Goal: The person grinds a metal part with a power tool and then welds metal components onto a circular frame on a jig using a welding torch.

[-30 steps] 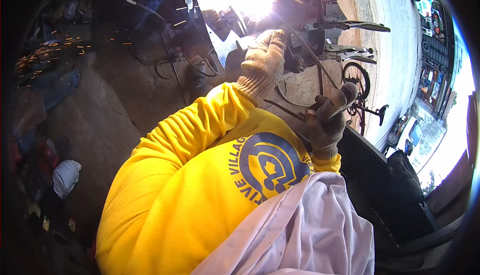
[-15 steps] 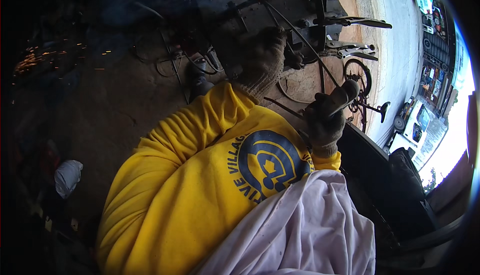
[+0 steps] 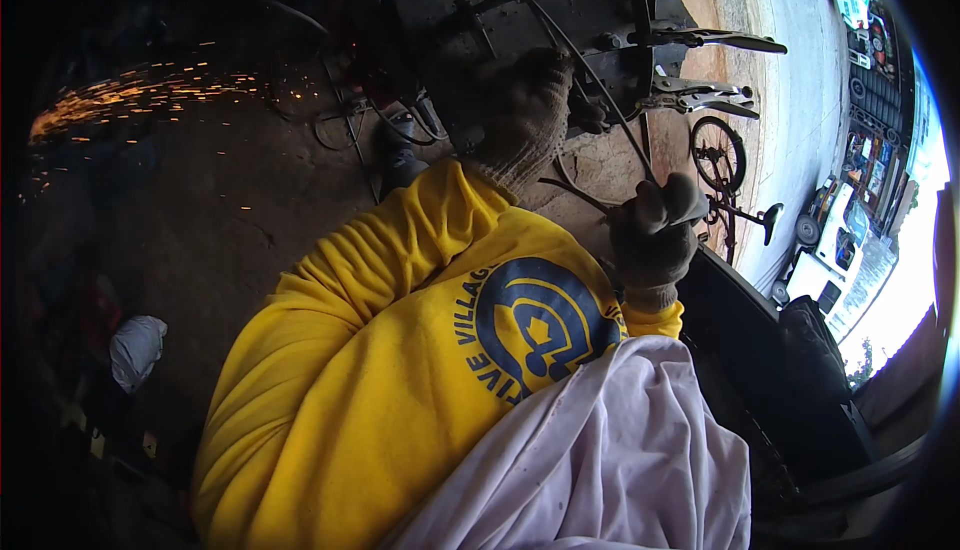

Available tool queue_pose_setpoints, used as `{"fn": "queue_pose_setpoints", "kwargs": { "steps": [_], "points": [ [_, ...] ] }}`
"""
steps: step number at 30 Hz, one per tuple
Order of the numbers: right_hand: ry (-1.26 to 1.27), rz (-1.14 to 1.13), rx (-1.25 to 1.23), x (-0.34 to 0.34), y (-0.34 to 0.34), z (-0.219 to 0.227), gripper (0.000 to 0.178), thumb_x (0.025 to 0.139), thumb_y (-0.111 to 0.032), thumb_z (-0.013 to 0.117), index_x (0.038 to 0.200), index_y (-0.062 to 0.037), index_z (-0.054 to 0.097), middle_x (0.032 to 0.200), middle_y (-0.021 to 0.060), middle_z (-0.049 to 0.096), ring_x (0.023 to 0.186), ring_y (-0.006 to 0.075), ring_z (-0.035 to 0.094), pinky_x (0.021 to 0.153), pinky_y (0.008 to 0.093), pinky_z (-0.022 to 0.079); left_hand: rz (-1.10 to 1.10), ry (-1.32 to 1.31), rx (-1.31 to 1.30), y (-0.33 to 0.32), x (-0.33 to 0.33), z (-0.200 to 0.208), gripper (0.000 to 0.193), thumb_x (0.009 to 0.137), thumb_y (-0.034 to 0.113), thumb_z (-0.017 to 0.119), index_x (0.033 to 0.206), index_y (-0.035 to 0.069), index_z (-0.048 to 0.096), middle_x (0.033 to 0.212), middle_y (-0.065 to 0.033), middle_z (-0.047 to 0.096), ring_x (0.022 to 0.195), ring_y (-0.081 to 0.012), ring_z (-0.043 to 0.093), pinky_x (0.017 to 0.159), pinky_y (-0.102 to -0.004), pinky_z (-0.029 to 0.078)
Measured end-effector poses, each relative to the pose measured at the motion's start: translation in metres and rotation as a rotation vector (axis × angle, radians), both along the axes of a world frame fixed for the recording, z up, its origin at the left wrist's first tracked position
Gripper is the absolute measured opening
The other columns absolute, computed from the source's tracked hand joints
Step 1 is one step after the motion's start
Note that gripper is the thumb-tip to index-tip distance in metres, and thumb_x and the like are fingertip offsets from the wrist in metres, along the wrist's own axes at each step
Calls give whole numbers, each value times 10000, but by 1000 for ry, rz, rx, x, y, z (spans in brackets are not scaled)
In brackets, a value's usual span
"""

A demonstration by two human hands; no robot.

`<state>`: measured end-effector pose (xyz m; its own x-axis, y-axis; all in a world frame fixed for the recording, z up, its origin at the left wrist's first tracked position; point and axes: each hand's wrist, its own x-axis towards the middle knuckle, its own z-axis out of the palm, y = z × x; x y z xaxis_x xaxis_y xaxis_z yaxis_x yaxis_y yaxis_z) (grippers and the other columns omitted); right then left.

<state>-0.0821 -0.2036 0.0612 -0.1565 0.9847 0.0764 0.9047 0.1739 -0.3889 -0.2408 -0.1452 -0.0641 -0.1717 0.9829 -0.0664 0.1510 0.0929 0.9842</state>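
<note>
A thin rod (image 3: pixel 602 88) is gripped in the gloved right hand (image 3: pixel 655 228), fingers curled round it, and it's pointed up toward some dark metalwork (image 3: pixel 425 10). The gloved left hand (image 3: pixel 530 105) is held just beside that metalwork, but whether anything's pinched there can't be told, way too dark. Orange sparks (image 3: pixel 130 100) are scattered off to the far left.

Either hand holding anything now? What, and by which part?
Right hand: appears to grip a thin dark rod at the lower end of its visible length. Left hand: too dark to tell whether it holds anything.
</note>
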Motion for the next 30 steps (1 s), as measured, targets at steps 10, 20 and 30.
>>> {"fn": "queue_pose_setpoints", "kwargs": {
  "steps": [10,20,30],
  "points": [
    [853,-552,-685,-3,-4,33,331,789,-183,681,1049,6,603,676,93,638,508,175,616,445,260,467,-140,-274,-137,-4,-3,-18,433,930,165,571,1317,-15,502,1100,-184,600,880,-319,602,759,-366,516],
    [209,-35,-269,-16,-10,37,374,790,-94,701,1145,-22,610,755,44,604,628,180,618,598,292,508,-53,-41,39,-9,3,-24,595,892,143,562,1424,-52,379,1260,-178,560,875,-238,603,682,-350,539],
    [13,134,-10,-5,-1,30,335,796,-241,713,1047,-46,607,727,94,617,590,228,634,510,304,494,-123,549,142,-24,11,-27,576,890,145,581,1392,-63,391,1259,-192,554,936,-296,623,721,-369,555]
  ]
}}
